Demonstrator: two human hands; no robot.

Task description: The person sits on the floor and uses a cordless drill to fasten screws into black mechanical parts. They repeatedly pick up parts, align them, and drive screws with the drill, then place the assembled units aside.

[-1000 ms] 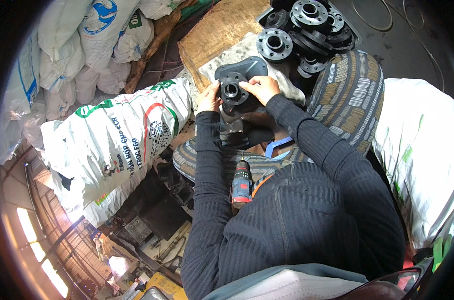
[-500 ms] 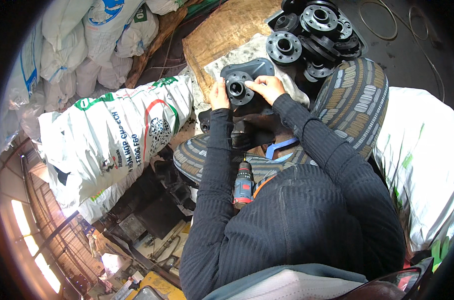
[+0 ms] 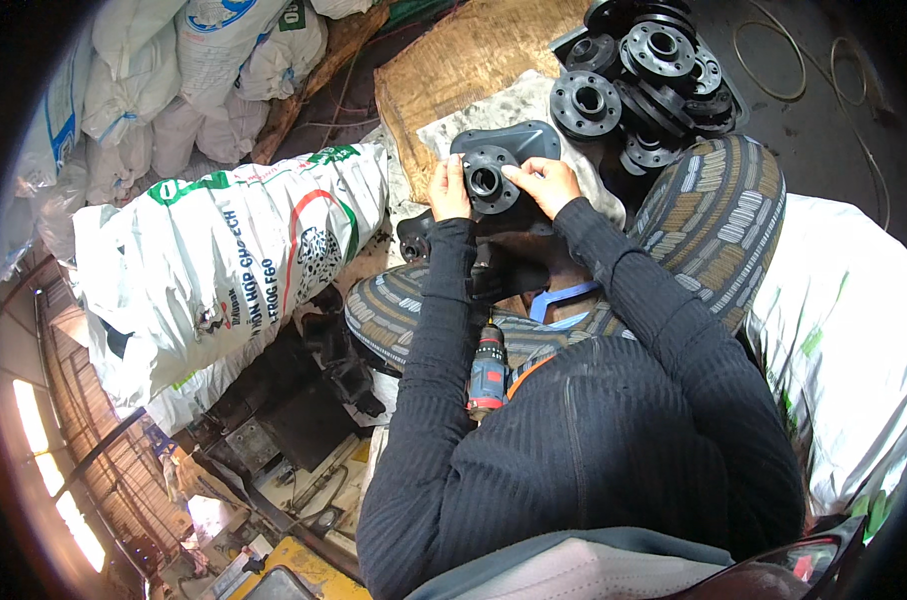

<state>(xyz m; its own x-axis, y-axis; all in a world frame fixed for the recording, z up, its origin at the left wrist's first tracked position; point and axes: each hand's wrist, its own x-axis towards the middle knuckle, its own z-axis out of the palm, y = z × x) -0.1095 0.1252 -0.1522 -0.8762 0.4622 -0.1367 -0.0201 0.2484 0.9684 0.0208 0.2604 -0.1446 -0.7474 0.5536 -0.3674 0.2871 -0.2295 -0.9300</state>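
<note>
A black round flange (image 3: 490,182) with a raised centre hub and small holes round its rim is held up between both hands. My left hand (image 3: 450,187) is closed on its left edge. From the right, my right hand (image 3: 547,184) grips it with thumb and forefinger by the hub. Just behind the flange is a black tray-like part (image 3: 519,143) with a holed rim, lying on a stained white cloth (image 3: 454,122). Another dark round part (image 3: 413,243) sits below my left hand. A cordless drill (image 3: 488,372) rests in my lap, its bit pointing away from me.
Several black flanges (image 3: 660,50) are heaped in a tray at the far right. A large white sack (image 3: 224,250) lies on the left, and another white sack (image 3: 834,320) on the right. Stacked sacks (image 3: 134,100) fill the far left. Hose (image 3: 774,60) coils on the floor.
The view has shifted slightly, so most things sit a little lower and to the right. Both hands still hold the flange, which is turned slightly.
</note>
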